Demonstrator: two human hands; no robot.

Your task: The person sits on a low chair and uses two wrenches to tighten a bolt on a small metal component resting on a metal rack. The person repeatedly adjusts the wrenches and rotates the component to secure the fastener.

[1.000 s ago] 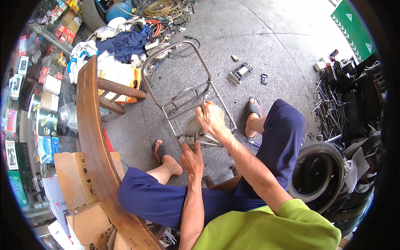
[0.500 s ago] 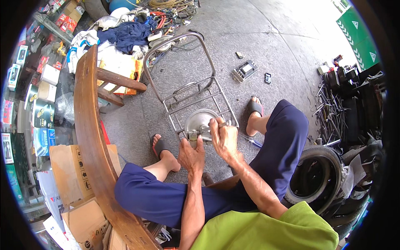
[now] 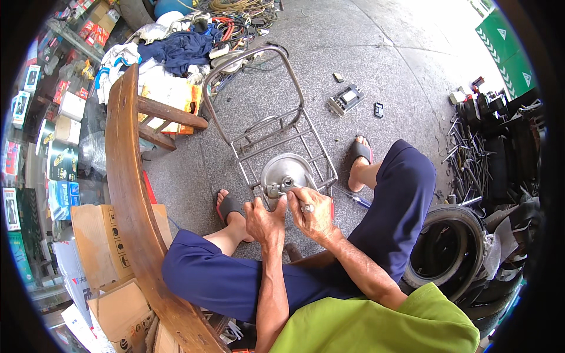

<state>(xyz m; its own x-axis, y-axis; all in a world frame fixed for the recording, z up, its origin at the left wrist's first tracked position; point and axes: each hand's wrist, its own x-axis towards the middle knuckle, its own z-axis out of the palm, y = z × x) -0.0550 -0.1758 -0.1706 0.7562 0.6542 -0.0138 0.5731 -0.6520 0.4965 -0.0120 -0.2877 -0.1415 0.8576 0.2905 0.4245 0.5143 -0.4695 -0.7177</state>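
A round silver metal plate (image 3: 297, 166), which looks like a drum brake backing plate, lies on a metal tube rack (image 3: 306, 141) between my feet. It has a raised centre hole and a small fitting (image 3: 273, 190) at its near left edge. My left hand (image 3: 266, 222) is closed at that edge, thumb and fingers pinched by the fitting. Close beside it, my right hand (image 3: 312, 216) is curled round a metal tool (image 3: 308, 207) whose round, socket-like end shows between the fingers. The rest of the tool is hidden. Both thumbs nearly meet at the fitting.
A curved wooden bench (image 3: 126, 176) runs along my left, with cardboard boxes (image 3: 103, 241) beyond it. Tyres (image 3: 441, 253) and a heap of metal tools (image 3: 465, 153) lie to the right. A screwdriver (image 3: 360, 201) and a metal device (image 3: 346, 99) rest on the floor.
My right hand has come down from over the plate's centre to beside my left thumb, uncovering the centre hole. My left hand has shifted slightly left. The plate and rack stay put.
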